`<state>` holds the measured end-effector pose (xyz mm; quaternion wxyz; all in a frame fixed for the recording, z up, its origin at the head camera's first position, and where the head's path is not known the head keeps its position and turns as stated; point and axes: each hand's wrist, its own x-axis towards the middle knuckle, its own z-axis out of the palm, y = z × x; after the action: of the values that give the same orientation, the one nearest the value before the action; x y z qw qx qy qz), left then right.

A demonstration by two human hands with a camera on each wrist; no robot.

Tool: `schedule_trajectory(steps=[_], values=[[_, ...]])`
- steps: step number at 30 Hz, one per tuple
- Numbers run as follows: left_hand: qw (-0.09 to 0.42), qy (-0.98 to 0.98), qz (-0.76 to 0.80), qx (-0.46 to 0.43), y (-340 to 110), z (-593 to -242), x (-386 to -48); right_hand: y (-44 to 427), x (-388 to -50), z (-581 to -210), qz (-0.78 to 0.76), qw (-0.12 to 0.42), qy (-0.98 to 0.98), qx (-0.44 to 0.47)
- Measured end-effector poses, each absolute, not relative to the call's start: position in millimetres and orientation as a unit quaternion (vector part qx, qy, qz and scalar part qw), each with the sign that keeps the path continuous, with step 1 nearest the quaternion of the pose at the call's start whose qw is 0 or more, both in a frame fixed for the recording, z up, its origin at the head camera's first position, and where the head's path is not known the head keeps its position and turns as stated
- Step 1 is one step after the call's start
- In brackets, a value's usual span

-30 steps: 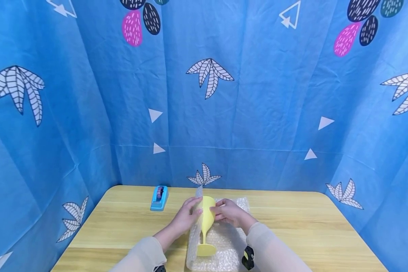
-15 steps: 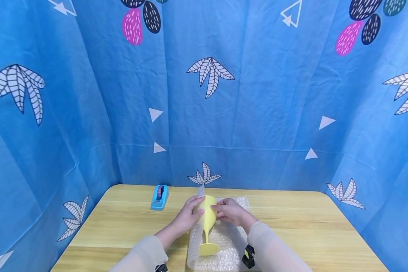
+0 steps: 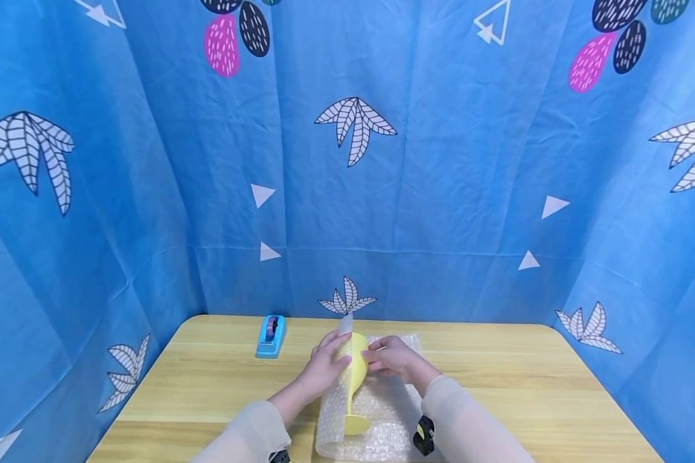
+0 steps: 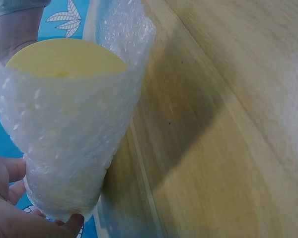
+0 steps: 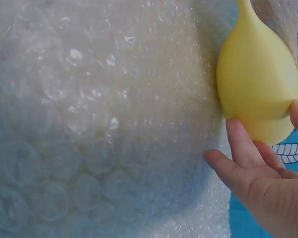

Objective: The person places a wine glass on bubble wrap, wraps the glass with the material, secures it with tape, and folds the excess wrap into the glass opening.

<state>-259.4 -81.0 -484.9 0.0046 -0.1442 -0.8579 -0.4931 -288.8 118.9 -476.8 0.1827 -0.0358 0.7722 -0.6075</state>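
1. Your yellow goblet [image 3: 360,372] looks smooth and plain, with a rounded bowl, slim stem and flat round foot.
2. It lies on bubble wrap [image 3: 389,418], rim toward the middle of the far edge of the counter [image 3: 527,386], foot toward you; a translucent, bumpy flap covers its left side.
3. Your left hand [image 3: 323,365] has its fingers clamped on that flap.
4. Your right hand [image 3: 396,357] grips the bowl, fingers curled against it.
5. A blue tape dispenser [image 3: 270,347] sits toward the far left corner.
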Motion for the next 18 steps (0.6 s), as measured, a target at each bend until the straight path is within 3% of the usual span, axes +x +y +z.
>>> schedule_trajectory(steps=[18], values=[[0.010,-0.861,-0.492,-0.132,-76.5,-485.2,-259.1,113.4,-286.5,-476.6,-0.611,0.180,0.771,-0.021]])
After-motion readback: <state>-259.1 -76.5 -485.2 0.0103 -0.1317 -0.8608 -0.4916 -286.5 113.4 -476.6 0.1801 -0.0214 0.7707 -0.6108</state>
